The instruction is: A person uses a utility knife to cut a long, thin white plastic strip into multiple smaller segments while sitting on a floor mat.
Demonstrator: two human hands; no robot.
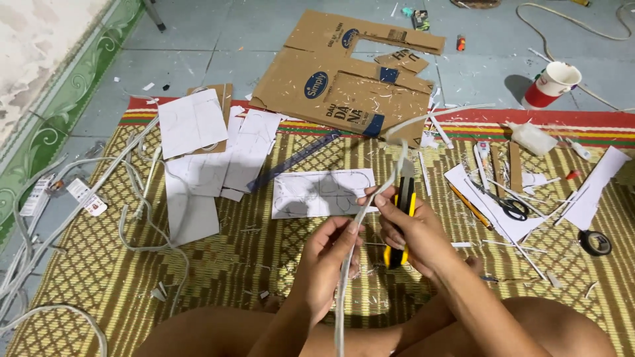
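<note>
Beyond the left hand (326, 259), brown cardboard (344, 82) bears 1 blue oval label (316, 85).

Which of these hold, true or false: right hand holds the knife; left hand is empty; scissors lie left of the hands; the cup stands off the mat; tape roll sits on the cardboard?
1. The right hand holds the knife. True.
2. The left hand is empty. False: it grips the white cable.
3. The scissors lie left of the hands. False: they lie to the right, on white paper.
4. The cup stands off the mat. True: it is on the floor beyond the mat's edge.
5. The tape roll sits on the cardboard. False: it lies on the mat at the far right.
</note>
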